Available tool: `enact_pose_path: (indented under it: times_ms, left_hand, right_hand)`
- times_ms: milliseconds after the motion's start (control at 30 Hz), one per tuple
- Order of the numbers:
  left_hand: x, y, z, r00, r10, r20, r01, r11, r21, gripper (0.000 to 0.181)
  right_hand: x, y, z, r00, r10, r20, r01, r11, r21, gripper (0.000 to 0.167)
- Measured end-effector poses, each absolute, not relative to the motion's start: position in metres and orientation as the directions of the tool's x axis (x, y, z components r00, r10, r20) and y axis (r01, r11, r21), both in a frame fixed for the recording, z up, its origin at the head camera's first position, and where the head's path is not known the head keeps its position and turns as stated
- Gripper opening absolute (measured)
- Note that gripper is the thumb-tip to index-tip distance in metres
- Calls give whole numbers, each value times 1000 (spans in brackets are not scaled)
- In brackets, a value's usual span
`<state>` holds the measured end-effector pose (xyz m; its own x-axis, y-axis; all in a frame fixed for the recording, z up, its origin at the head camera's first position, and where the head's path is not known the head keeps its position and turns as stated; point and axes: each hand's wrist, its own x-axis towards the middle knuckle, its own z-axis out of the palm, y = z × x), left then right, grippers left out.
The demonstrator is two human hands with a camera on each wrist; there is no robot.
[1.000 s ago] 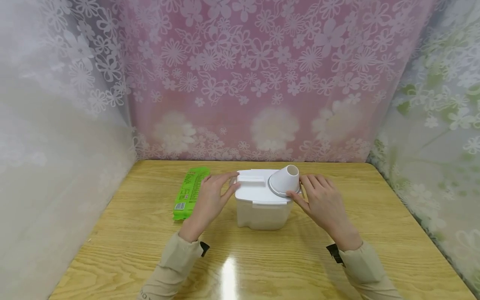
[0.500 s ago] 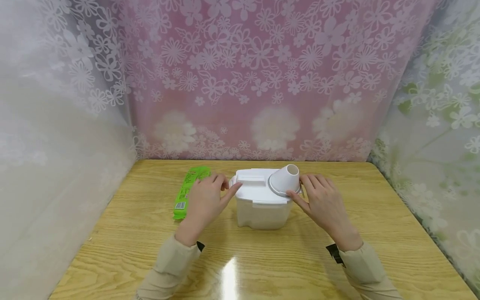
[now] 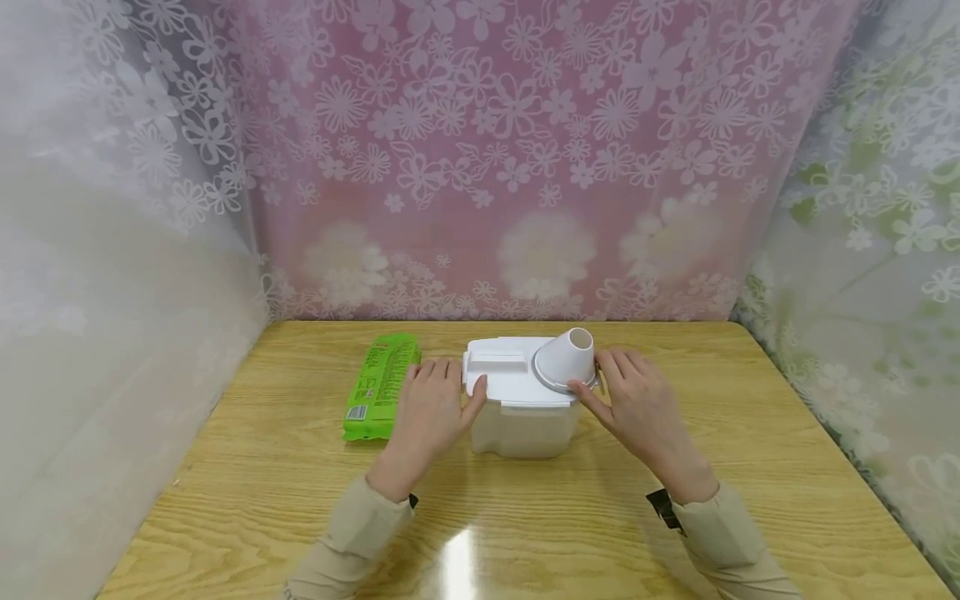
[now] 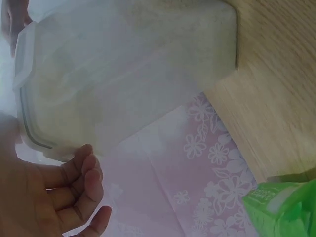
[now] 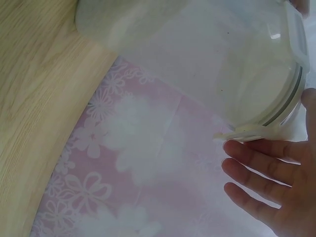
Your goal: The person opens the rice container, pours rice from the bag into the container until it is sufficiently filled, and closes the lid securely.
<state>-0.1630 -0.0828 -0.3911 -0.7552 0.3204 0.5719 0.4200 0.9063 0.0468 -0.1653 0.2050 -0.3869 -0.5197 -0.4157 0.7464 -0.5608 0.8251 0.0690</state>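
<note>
A translucent storage container [image 3: 525,429] with a white lid [image 3: 510,382] stands upright on the table. A white cone-shaped spout [image 3: 566,358] rises from the right of its lid. My left hand [image 3: 431,408] holds the lid's left end, thumb on top and fingers at the side clip [image 4: 64,150]. At the other end my right hand [image 3: 637,408] grips the lid, with its thumb by the spout's base and fingers by the right clip [image 5: 242,132], which sticks out a little. The inside of the container is too cloudy to make out.
Left of the container lies a green plastic packet [image 3: 371,400] with a barcode label, close to my left hand. The wooden table [image 3: 525,533] ends at a pink flowered curtain [image 3: 487,167] behind; pale curtains hang on both sides.
My left hand drew back from the lid's left end, where a clip stuck out half a second ago, then returned with its fingers against that side. The right hand has stayed in place.
</note>
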Motion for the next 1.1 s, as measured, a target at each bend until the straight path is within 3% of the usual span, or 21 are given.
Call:
enact_pose_path:
  times_ms: [267, 567, 1100]
  left_hand:
    - [-164, -82, -399, -676, 306, 670, 464, 883, 65, 36]
    - [-164, -82, -398, -732, 296, 614, 464, 876, 130, 36]
    - [-164, -86, -398, -770, 277, 576, 463, 863, 204, 40]
  right_hand:
    - [-163, 203, -386, -519, -428, 740, -556, 827, 88, 66]
    - [-164, 203, -387, -506, -422, 752, -569, 819, 76, 66]
    - [-163, 207, -388, -564, -422, 710, -555, 830, 52, 67]
